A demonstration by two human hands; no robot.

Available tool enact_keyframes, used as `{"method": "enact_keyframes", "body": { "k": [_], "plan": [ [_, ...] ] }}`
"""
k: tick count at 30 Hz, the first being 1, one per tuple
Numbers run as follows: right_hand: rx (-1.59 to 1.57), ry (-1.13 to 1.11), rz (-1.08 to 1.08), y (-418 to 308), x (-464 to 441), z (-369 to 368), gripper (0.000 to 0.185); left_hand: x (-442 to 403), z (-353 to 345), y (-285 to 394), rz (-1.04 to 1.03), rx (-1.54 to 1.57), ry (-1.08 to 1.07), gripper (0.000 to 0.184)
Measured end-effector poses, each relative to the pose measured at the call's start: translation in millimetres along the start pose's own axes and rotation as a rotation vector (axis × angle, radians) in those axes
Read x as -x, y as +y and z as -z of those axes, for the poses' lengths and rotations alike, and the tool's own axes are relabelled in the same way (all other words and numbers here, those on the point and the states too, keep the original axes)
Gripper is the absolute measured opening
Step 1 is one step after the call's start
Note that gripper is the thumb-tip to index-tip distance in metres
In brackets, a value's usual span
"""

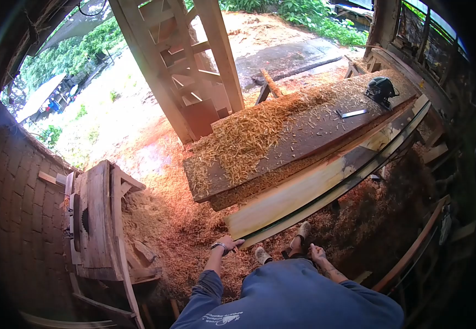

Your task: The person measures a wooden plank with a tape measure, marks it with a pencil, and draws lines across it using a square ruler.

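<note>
My left hand [228,243], with a watch on the wrist, is closed on the near end of a long pale wooden plank [298,200]. A dark lengthwise line separates the plank's wide face from a narrow pale strip [326,192] along its near side. The plank slants up to the right, beside the workbench. Beside my body my right hand [318,254] hangs with its fingers curled, apart from the plank. Whether it holds anything small is hidden. Wood shavings [249,142] are heaped on the workbench [315,140].
A dark power tool [380,90] and a flat metal-looking piece [353,113] lie on the bench. At left stands a wooden saw table [95,219] with a circular blade [85,220]. Tall wooden frames [161,71] rise behind. Shavings cover the floor [188,236]; a curved timber [413,247] lies right.
</note>
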State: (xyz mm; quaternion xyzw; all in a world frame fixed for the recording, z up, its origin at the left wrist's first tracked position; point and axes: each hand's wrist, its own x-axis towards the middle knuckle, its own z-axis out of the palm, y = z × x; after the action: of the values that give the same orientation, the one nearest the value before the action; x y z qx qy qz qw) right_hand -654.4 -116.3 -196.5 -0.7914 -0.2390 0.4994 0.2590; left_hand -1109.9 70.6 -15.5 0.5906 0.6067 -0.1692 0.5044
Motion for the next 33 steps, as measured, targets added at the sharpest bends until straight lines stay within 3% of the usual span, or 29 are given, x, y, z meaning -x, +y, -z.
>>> {"method": "enact_keyframes", "body": {
  "k": [18, 24, 33],
  "plan": [
    [0.036, -0.003, 0.057, -45.8, 35.1, 3.2, 0.047, -4.1, -2.4, -4.1, 0.004, -0.064, 0.08, 0.081],
    [-0.016, -0.017, 0.141, -37.5, 32.8, 1.9, 0.047, -48.3, -19.2, -37.3, -0.003, -0.056, 0.067, 0.075],
    [0.028, 0.0, 0.051, -3.9, -2.0, -5.6, 0.052, -13.4, -3.6, -10.5, -0.017, -0.051, 0.048, 0.069]
  ]
}}
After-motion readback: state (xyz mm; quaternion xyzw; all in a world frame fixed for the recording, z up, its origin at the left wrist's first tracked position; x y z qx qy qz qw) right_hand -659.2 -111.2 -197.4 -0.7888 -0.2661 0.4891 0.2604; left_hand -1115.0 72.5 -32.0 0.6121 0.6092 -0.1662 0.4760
